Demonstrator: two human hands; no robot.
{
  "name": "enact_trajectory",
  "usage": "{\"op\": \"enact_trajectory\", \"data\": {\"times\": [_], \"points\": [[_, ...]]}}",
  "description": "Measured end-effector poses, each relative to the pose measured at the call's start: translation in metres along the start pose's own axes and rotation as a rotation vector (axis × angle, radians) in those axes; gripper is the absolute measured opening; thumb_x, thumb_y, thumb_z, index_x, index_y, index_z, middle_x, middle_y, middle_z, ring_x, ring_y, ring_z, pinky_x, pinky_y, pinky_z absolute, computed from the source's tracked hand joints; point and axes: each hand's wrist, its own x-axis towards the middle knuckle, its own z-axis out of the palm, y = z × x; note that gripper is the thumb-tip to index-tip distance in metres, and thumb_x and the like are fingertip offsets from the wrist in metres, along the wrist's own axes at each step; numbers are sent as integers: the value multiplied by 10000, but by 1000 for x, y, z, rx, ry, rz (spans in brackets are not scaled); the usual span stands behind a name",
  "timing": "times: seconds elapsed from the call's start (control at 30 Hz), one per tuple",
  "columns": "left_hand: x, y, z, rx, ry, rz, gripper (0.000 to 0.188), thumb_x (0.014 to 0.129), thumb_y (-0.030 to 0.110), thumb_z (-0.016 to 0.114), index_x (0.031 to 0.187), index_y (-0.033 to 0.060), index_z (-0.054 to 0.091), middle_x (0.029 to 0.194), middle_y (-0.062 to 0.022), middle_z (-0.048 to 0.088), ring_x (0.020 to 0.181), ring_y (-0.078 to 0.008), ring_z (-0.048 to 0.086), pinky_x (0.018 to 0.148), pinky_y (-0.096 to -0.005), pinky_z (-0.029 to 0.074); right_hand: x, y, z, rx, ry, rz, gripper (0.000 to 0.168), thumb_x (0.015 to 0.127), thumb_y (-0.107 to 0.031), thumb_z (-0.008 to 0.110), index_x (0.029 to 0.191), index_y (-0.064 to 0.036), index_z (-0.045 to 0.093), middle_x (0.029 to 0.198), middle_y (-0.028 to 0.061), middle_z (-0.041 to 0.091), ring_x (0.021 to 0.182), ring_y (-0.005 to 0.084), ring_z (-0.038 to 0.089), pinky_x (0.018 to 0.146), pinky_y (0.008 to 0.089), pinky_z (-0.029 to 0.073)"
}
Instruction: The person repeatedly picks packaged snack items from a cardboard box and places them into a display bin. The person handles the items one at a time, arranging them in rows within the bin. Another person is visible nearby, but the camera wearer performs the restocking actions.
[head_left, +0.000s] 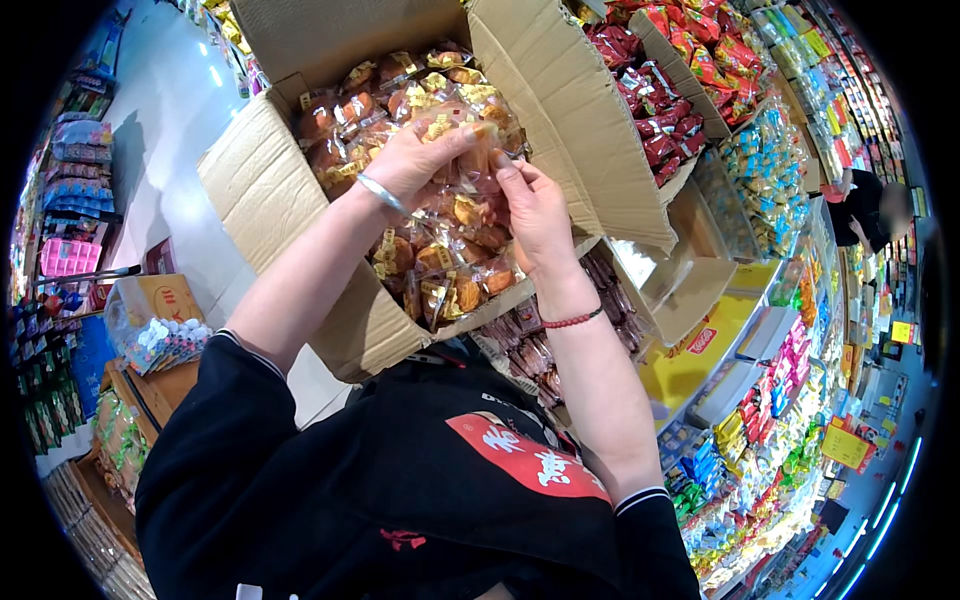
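Note:
An open cardboard box (259, 169) full of small, clear-wrapped baked snacks (469, 292) lies before me. Over its contents, my left hand (424, 157) and my right hand (529, 202) meet, their thumbs nearly touching. Between them they pinch a clear plastic wrapper (476, 161), which seems to be that of one snack; its contents are partly hidden by my fingers. A light bangle circles my left wrist, and a red beaded bracelet my right.
Right of the box stand cartons of dark-red packets (660, 112) and red bags (731, 60), then bins of bright sweets (765, 176). Long brown packets (529, 349) lie under the box's near side. A person (866, 210) is at the far right. Tiled floor (172, 67) shows at left.

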Motion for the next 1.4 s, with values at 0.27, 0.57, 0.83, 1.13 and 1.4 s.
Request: {"op": "enact_trajectory", "data": {"times": [0.27,0.57,0.83,1.13,1.4], "points": [[-13,15,5,-97,43,-30,262,880,202,724,1056,32,629,942,-65,687,825,-176,684,691,-358,605,23,0,-3,-353,28,-254,264,962,-248,637,910,8,673,804,2,649,701,63,545,649,219,443],[-2,15,-21,-306,323,132,345,887,328,712,1113,84,619,1047,-75,657,925,-202,655,796,-382,568,86,13,-8,-1363,151,-190,411,840,-216,717,1180,-58,547,1116,175,642,1066,342,601,912,441,463],[0,18,-16,-346,284,174,383,893,329,701,1188,105,602,1090,-51,645,1006,-196,622,840,-413,546,99,24,-8,-1293,238,-431,530,759,-179,765,1220,-77,525,1241,157,543,1186,325,511,1014,424,423],[-4,18,-10,-262,167,191,251,897,170,699,1107,60,617,997,-44,677,903,-157,658,794,-331,561,51,5,-16,-168,79,-267,231,966,-194,621,1115,-18,608,1019,34,659,895,105,605,780,285,499],[-27,19,30,-93,-127,174,420,873,198,729,1209,4,570,1080,-83,670,928,-157,658,794,-330,577,-34,-36,9,227,-107,-159,388,950,-267,652,1220,3,587,1092,24,634,994,81,571,882,248,472]]}}
